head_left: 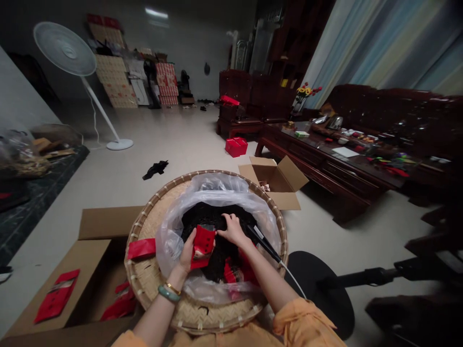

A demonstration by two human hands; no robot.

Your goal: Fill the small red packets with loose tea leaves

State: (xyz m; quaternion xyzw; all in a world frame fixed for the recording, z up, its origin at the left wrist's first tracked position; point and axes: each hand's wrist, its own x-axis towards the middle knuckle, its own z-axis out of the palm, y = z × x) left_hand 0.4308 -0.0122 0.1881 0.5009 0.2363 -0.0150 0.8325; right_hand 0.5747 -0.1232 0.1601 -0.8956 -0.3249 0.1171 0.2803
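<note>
My left hand is shut on a small red foil bag, which stands upright over a heap of dark loose tea leaves. My right hand lies close to the bag's top edge with its fingers spread. The leaves fill a clear plastic bag lining a round woven bamboo tray. Beside my right wrist, a black tool with a white cable rests on the heap. More red bags lie in the plastic, partly hidden by my right forearm.
An open carton with red bags sits left of the tray, and another carton sits beyond it. A black round stand base is on the right. A low wooden table holds assorted items.
</note>
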